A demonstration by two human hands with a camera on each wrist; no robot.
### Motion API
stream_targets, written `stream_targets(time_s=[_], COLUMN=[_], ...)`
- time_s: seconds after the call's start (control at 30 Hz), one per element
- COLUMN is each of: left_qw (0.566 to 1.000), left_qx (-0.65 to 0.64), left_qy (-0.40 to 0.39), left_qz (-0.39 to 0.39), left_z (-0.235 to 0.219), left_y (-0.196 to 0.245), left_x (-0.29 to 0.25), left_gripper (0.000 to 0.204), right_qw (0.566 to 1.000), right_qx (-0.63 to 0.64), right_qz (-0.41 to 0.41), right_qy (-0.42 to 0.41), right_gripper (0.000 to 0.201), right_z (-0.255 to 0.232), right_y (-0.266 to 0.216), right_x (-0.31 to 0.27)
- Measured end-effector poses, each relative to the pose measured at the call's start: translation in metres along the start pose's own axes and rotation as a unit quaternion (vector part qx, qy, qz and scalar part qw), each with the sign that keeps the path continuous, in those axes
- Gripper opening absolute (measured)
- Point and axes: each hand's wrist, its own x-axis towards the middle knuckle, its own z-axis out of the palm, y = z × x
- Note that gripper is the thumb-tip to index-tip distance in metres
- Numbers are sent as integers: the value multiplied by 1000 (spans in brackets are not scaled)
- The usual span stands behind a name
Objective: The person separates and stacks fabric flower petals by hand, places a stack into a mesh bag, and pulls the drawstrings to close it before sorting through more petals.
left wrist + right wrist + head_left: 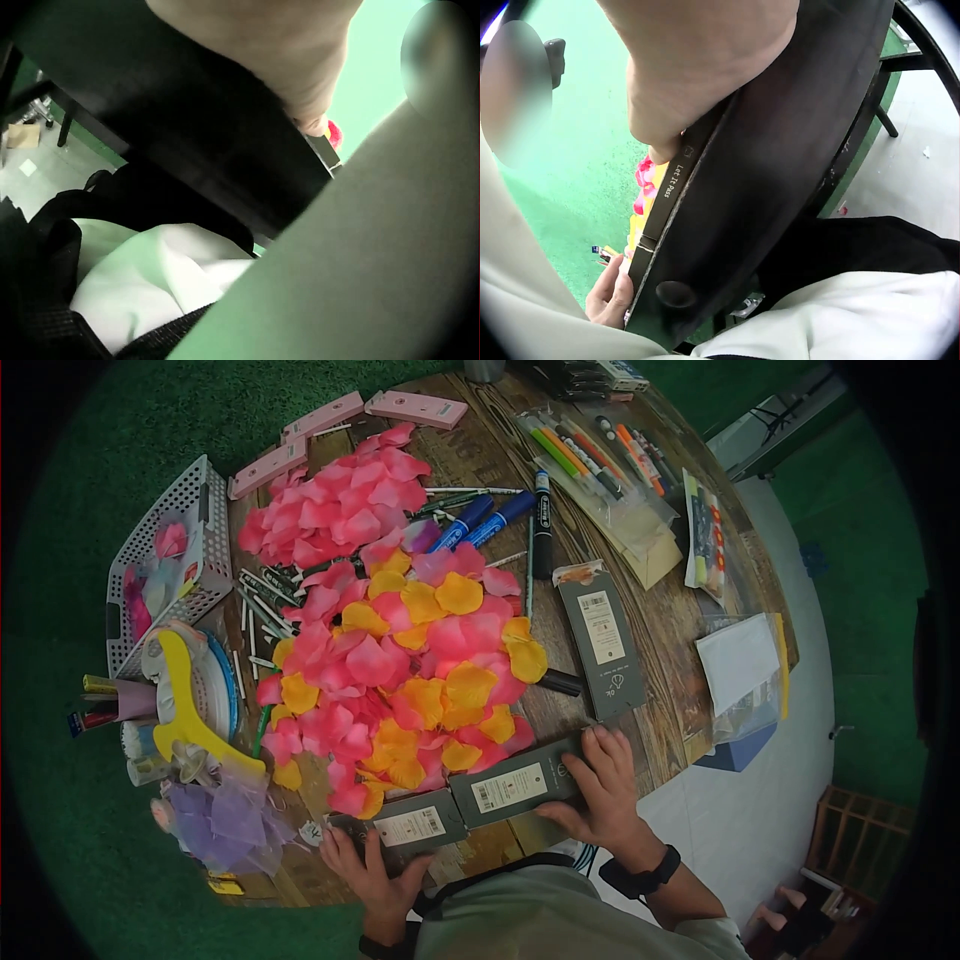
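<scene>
Two dark grey boxes with white labels lie end to end along the table's near edge. My left hand [376,882] rests at the outer end of the left box [440,808], its fingers spread and its thumb by the near side. At the other end, my right hand [606,800] holds the right box [510,785], fingers over the top and far corner, thumb at the near edge. In the right wrist view, "Let It Pass" is printed along a box side [672,182]. Pink and yellow petals [420,670] lie heaped just behind the boxes.
A third dark box [604,645] stands off to the right. Behind are blue markers [485,520], bagged pens [600,455] and pink boxes [415,407]. On the left are a white basket [175,550], a yellow curved piece [183,690] and purple mesh fabric [220,825].
</scene>
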Motion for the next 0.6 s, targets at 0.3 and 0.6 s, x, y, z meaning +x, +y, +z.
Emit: stream_targets(time_s=[0.3,0.6], left_qw=[999,999], left_qx=[5,7], left_qy=[-50,-40], left_qz=[-20,-18], left_z=[-5,5], left_y=[-1,-6], left_x=[0,17], left_gripper=[85,87], right_qw=[999,998], right_qx=[-4,-4], right_qz=[1,8], right_qy=[-50,-55], right_gripper=[63,65], right_z=[0,-1], right_y=[2,2], right_x=[2,3])
